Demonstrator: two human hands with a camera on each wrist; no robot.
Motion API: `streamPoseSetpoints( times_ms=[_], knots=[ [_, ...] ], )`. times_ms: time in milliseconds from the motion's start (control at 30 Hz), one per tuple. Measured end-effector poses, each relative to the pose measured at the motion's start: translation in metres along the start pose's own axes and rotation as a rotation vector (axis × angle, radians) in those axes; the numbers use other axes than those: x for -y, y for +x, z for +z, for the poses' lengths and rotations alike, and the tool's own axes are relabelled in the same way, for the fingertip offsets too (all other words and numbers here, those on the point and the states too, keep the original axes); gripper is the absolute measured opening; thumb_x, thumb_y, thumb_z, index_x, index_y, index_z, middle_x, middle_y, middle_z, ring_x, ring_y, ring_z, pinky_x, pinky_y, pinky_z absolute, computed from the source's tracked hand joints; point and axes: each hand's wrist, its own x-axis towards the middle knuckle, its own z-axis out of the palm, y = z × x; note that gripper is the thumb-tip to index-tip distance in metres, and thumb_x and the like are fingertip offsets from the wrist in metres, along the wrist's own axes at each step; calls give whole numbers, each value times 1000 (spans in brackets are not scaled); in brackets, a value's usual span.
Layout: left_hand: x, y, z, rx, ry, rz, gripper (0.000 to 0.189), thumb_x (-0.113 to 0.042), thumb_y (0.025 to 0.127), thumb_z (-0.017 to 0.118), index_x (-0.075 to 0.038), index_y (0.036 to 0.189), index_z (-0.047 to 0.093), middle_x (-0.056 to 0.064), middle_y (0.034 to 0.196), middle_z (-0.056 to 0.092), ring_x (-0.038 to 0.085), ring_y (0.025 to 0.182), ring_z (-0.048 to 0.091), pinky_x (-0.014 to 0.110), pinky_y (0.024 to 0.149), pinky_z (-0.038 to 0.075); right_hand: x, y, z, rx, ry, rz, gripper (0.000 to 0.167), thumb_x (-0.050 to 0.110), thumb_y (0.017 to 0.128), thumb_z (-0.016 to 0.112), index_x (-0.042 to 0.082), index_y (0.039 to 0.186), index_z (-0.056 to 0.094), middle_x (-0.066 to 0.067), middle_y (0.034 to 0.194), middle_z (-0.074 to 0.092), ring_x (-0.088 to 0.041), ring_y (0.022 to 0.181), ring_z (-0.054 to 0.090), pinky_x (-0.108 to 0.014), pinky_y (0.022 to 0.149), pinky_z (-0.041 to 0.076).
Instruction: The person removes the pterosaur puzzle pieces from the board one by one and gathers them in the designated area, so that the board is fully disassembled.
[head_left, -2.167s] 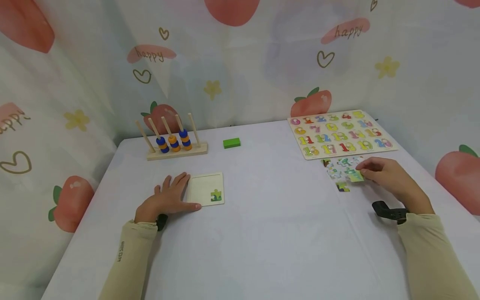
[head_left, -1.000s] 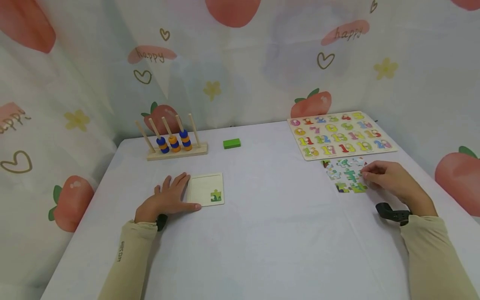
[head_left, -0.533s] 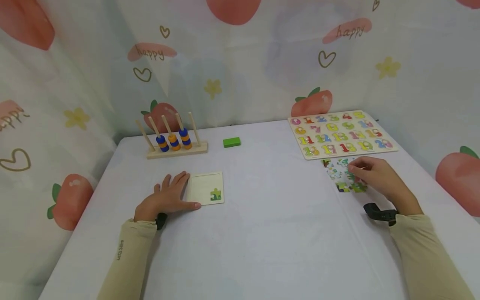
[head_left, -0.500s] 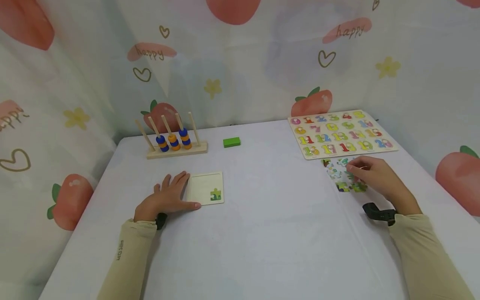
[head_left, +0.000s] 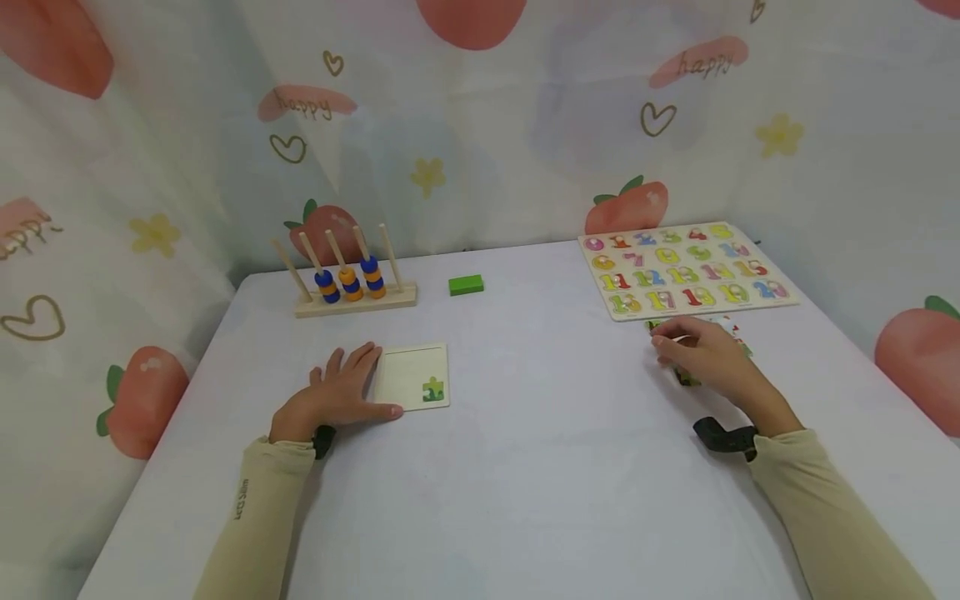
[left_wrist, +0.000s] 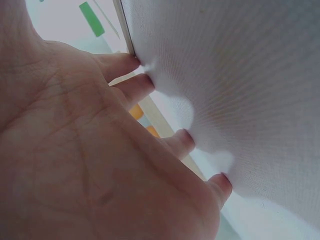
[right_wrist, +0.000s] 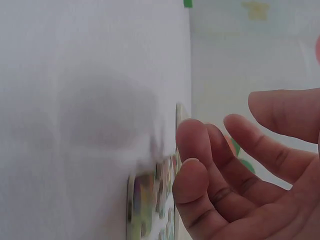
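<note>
In the head view my left hand (head_left: 330, 400) rests with spread fingers at the left side of a shallow wooden puzzle tray (head_left: 401, 367). Its thumb lies along the tray's front edge. One green jigsaw piece (head_left: 432, 389) sits in the tray's front right corner. In the left wrist view the fingertips (left_wrist: 185, 140) press on the white cloth. My right hand (head_left: 708, 358) hovers over a group of jigsaw pieces (head_left: 731, 327), partly covering them. Its fingers are loosely bent and the right wrist view shows nothing between them; pieces (right_wrist: 142, 200) lie beneath.
A wooden number board (head_left: 690, 271) lies at the back right, just behind the jigsaw pieces. A green block (head_left: 466, 285) is at the back middle. At the back left stands a peg rack (head_left: 356, 304) with blue and orange rings. A printed curtain (head_left: 510, 167) hangs behind.
My right hand has moved left across the jigsaw pieces, from their right side to their left side. The lower green pieces were brought side by side earlier. My left hand has stayed put.
</note>
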Motion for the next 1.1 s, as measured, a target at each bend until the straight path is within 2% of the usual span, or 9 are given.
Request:
streamPoseSetpoints(
  times_ms=[267,500,667,1100],
  knots=[
    [2,1,1,7,-8,0,120,-67,88,77,-3,171,17,19,177,11,57,158,1,81,118,6,20,6,15,45,42,-94,36,24,111,62,-3,136,63,-18,115,71,-29,96,67,-29,71,56],
    [1,1,0,4,-10,-3,120,-67,88,77,-4,171,17,19,177,11,58,158,1,81,118,6,43,14,30,107,12,-176,31,17,109,65,-4,131,67,-15,114,71,-29,97,65,-29,76,56],
    [-1,0,0,7,-8,-5,120,-67,88,77,-3,171,17,20,177,11,58,158,2,81,118,6,59,20,44,131,-7,-231,28,16,107,67,-2,128,70,-12,113,72,-26,95,65,-30,76,56],
    [1,2,1,10,-11,0,121,-68,88,77,-4,171,16,19,178,10,57,158,0,80,119,5,91,34,82,209,-5,-373,25,13,105,68,-3,124,71,-7,112,72,-25,101,64,-38,84,56]
  ],
)
